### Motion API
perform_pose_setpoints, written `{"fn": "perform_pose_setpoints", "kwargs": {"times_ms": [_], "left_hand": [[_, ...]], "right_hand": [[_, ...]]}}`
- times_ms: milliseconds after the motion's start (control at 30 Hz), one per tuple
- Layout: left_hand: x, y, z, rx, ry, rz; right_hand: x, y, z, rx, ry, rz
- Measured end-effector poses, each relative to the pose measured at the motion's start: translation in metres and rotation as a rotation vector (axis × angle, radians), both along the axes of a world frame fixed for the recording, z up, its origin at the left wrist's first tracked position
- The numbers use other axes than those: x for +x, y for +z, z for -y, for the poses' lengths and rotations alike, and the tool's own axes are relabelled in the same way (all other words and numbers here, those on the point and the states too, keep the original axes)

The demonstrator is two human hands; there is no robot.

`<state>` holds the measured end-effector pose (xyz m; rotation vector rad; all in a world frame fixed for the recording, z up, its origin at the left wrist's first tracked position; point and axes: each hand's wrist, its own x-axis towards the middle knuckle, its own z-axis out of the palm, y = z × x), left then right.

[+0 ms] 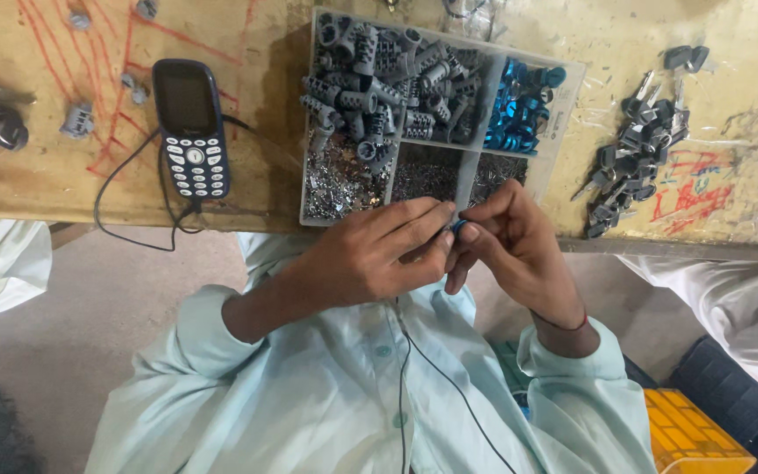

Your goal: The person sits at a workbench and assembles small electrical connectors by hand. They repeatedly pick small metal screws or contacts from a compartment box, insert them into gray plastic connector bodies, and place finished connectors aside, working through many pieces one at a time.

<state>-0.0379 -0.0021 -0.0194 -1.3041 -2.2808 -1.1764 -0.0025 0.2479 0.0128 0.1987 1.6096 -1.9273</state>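
My left hand (370, 254) and my right hand (519, 246) meet at the table's near edge, fingertips pinched together on a small blue ring (459, 226). Just beyond them lies a clear plastic compartment box (465, 175). It holds several grey lock cylinders (388, 83), blue rings (519, 105) and small shiny metal bits (339, 180). Whether another part sits inside my left fingers is hidden.
A pile of dark-headed keys (638, 145) lies on the worn wooden table (63, 175) to the right. A dark keypad phone (189, 127) with a black cable is on the left, with loose grey cylinders (78, 120) nearby. A yellow crate (690, 434) stands low right. White-clothed persons flank both sides.
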Motion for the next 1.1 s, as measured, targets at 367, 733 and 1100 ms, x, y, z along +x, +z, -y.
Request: {"fn": "perform_pose_setpoints", "kwargs": {"times_ms": [367, 733, 1100], "left_hand": [[0.027, 0.007, -0.025, 0.411, 0.019, 0.672], [-0.001, -0.004, -0.03, 0.334, 0.05, 0.526], [0.001, -0.006, -0.017, 0.36, -0.09, 0.555]], "right_hand": [[0.007, 0.002, 0.029, -0.052, -0.044, -0.074], [-0.074, -0.014, -0.103, 1.885, -0.007, -0.902], [-0.026, 0.013, -0.039, 0.203, -0.422, -0.659]]}}
